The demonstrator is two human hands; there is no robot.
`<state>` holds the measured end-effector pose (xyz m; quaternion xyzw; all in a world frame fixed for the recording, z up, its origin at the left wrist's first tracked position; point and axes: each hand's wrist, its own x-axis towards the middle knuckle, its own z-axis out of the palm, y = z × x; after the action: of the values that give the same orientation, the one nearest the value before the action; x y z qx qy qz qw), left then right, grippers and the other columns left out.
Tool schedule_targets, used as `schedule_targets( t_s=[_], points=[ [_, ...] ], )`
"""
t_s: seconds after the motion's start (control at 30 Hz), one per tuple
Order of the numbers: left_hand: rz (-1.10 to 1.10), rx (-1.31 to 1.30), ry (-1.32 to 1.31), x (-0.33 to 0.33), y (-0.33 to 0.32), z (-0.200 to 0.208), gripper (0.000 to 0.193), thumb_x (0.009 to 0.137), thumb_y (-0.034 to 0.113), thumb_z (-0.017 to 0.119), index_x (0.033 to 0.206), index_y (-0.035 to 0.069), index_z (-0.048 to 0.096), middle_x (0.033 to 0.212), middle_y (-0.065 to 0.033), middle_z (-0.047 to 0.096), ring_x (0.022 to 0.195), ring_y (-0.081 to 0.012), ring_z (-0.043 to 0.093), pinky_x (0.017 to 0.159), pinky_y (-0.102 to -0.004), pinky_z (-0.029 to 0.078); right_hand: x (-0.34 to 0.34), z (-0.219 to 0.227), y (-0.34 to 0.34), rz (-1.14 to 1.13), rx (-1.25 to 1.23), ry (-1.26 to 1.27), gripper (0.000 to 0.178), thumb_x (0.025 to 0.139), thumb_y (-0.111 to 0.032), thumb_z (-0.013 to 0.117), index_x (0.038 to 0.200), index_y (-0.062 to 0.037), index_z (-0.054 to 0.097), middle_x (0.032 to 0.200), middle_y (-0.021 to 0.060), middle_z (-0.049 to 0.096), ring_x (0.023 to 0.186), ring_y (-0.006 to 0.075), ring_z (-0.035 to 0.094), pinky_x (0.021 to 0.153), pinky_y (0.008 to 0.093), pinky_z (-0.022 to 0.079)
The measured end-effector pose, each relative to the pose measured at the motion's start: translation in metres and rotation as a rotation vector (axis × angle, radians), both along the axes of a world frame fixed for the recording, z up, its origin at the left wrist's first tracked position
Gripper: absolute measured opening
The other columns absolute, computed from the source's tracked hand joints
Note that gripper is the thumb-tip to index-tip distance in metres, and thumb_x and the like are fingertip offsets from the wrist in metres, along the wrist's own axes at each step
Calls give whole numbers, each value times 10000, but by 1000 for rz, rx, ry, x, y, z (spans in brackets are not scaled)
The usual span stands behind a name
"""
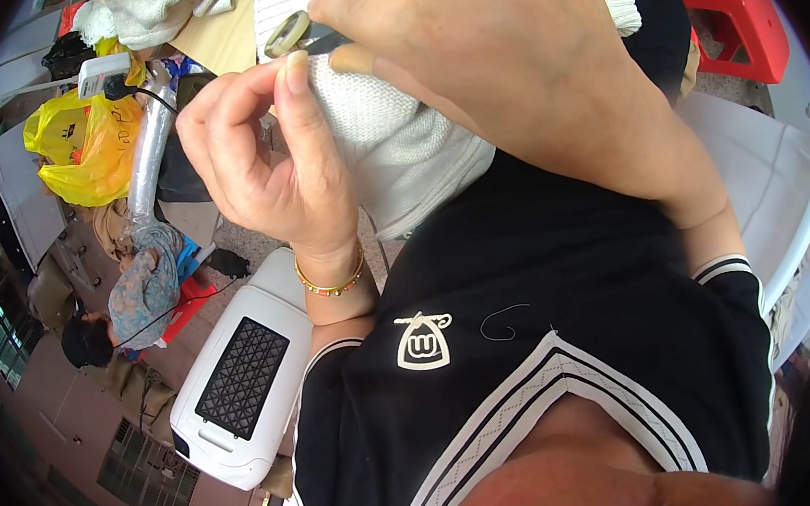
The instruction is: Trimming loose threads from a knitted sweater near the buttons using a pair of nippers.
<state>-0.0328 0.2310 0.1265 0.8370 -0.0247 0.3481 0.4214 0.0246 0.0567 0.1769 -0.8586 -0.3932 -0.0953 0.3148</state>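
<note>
An off-white knitted garment (364, 112) hangs over my lap, its ribbed upper part going up past the top edge. My left hand (272, 159) has thumb and forefinger pinched together at the knit's edge, the other fingers curled. A gold beaded bracelet (333, 283) circles that wrist. Over the garment from the right comes my right hand (514, 70), fingers bent and closed around a small tool with a beige loop (288, 34) and a dark flat part; most of it is hidden, so its exact kind is unclear. The right thumb lies close to the left fingertips.
Left, a yellow plastic bag (78, 151) lies beside a clear plastic roll (148, 160) and a white power adapter (105, 75) with black cable. A white machine (242, 373) stands below my left arm. Beyond sits a person (143, 286). At right are a red stool (726, 18) and white surface (755, 174).
</note>
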Motion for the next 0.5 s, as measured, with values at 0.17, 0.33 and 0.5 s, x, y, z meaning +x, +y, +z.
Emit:
schedule_targets(
  t_s=[0.17,0.33,0.5],
  points=[
    [2,56,-19,-1,-1,-2,93,865,41,769,924,24,699,936,-62,585,777,-124,551,619,-230,428,-1,-4,-1,13,90,18,142,800,-143,613,889,-37,644,856,52,545,809,201,593,586,294,518],
    [-12,69,0,-5,-1,-1,90,865,34,764,925,21,699,941,-70,586,788,-134,557,638,-237,439,0,-3,-6,4,30,54,106,827,-139,638,895,-58,648,847,67,546,775,218,603,588,310,512],
    [-45,-106,-82,-5,5,-7,87,927,23,684,999,-10,648,992,-78,582,851,-146,581,742,-254,477,9,-11,-9,-6,195,115,171,884,-170,681,971,-22,678,843,111,577,761,281,620,635,355,506]
  ],
)
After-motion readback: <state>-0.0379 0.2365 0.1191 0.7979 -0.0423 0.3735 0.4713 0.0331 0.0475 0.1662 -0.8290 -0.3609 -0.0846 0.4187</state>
